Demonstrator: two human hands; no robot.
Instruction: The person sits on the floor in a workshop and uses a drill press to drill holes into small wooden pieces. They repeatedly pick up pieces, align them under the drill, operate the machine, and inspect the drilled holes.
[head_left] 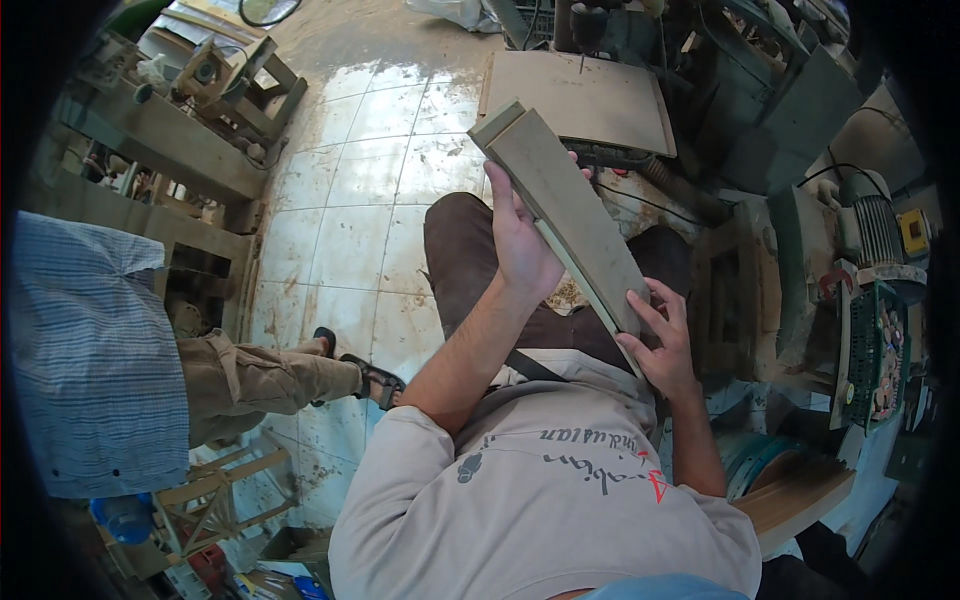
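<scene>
A short stack of long, flat wooden boards lies slantwise above my lap, its far end tipped toward the upper left. My left hand is wrapped under and around the far half, with the thumb along the near side and fingertips showing past the opposite edge. At the near end, my right hand holds the boards, thumb and fingers pressed on the top face and edge. The boards sit slightly out of line at the far end. The exact number of boards is hard to make out.
A person in a blue checked shirt stands close on my left. Ahead, a broad panel rests under a drill-like machine. A motor and a green crate are at right. Sawdust and scraps litter the tiled floor.
</scene>
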